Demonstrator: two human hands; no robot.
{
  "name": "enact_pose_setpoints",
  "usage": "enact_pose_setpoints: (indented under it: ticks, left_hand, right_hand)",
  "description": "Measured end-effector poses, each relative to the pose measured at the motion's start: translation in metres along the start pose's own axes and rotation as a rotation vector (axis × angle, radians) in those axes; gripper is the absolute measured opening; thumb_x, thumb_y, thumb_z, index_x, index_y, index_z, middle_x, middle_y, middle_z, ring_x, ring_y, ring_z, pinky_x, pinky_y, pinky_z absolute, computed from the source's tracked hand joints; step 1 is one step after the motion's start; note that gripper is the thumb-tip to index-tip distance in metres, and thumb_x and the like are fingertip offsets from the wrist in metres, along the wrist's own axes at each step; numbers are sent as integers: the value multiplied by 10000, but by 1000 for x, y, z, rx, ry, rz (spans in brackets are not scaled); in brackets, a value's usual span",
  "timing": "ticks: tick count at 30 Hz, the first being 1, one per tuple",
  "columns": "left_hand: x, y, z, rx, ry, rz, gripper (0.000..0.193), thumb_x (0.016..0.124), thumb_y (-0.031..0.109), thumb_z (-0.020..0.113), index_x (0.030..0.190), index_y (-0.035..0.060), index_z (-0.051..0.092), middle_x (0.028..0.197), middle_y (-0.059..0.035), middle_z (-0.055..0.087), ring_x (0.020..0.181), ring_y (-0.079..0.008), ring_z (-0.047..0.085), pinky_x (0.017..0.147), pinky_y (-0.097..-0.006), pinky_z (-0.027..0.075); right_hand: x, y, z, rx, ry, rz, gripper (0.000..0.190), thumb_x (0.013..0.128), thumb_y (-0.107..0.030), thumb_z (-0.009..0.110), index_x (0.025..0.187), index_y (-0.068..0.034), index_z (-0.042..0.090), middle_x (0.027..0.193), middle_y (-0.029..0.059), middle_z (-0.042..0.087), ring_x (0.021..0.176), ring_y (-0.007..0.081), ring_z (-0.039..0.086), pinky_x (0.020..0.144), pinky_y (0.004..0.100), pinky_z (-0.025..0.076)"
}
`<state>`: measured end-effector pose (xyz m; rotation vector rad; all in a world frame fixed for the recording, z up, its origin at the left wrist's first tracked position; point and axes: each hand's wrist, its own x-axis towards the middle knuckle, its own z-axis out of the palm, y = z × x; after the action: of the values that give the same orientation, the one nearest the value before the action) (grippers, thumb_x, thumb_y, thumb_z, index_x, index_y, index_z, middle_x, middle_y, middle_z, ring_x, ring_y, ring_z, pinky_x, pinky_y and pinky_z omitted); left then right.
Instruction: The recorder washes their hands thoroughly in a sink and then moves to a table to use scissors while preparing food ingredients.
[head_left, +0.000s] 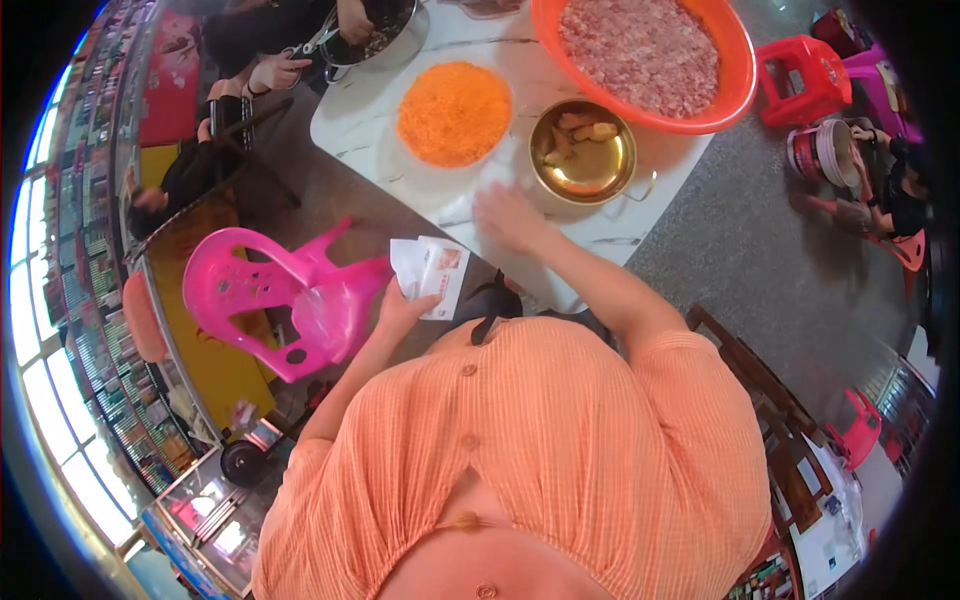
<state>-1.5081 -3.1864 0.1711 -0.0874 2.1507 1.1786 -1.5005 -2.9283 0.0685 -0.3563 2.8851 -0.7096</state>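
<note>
My left hand (408, 301) grips a white printed tissue pack (444, 276), with a white tissue standing out of its top, off the table's near left edge. Over the marble-patterned tabletop (622, 240) my right hand (510, 214) is blurred; a whitish blur, perhaps a tissue, shows beside its fingers, and I cannot tell whether it holds anything. Just beyond it lies a round heap of finely shredded orange food (454, 112). A gold-coloured metal pan (583, 176) with some yellowish pieces inside stands to the right of it.
A large orange-red basin (739, 82) of minced meat stands at the back right. At the back left, another person's hands (279, 73) are at a metal pot (405, 49), one with scissors (309, 46). A pink plastic chair (330, 311) is left, a red stool (814, 79) right.
</note>
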Motion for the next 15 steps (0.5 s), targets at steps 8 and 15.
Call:
enact_pose_setpoints:
  ticks: [8, 15]
  left_hand:
    - [8, 43, 30, 516, -28, 314, 650, 558, 301, 729, 1057, -33, 480, 961, -191, 534, 946, -316, 519, 827, -370, 414]
    - [42, 87, 112, 667, -529, 805, 645, 536, 201, 700, 1121, 29, 491, 1064, -185, 516, 996, -333, 506, 887, -386, 409]
  right_hand:
    - [-146, 63, 9, 259, 89, -97, 331, 687, -16, 568, 1008, -88, 598, 1257, 43, 493, 1240, 278, 365, 1024, 424, 296]
    - [-208, 60, -53, 1342, 424, 656, 265, 797, -155, 543, 1018, -14, 581, 874, 49, 593, 812, 128, 533, 726, 257, 442]
